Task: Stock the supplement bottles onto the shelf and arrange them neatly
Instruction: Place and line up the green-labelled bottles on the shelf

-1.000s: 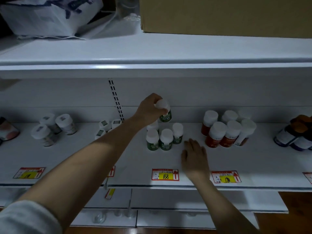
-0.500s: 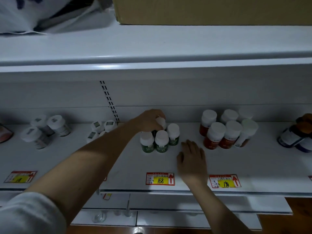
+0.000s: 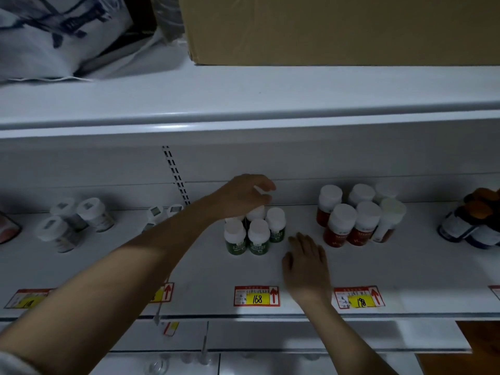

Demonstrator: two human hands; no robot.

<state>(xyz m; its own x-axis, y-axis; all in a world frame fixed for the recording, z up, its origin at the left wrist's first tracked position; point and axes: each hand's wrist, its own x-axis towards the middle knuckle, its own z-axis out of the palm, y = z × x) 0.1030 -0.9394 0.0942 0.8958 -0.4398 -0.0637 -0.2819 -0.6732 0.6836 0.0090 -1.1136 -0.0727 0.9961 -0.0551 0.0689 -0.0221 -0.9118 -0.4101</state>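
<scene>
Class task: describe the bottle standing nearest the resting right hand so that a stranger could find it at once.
Find the white middle shelf, then the yellow 168 price tag on its front edge. Behind it stands a cluster of green-labelled white-capped bottles. Yours is the rightmost green bottle, nearest the red-labelled group.

The left hand (image 3: 244,194) covers part of the rear green-labelled bottles (image 3: 255,213); label print stays too small to read; the dark bottles (image 3: 472,228) and cardboard box (image 3: 338,28) run past the frame's edge.

Dim white shelving (image 3: 243,104), wooden floor (image 3: 481,336)
</scene>
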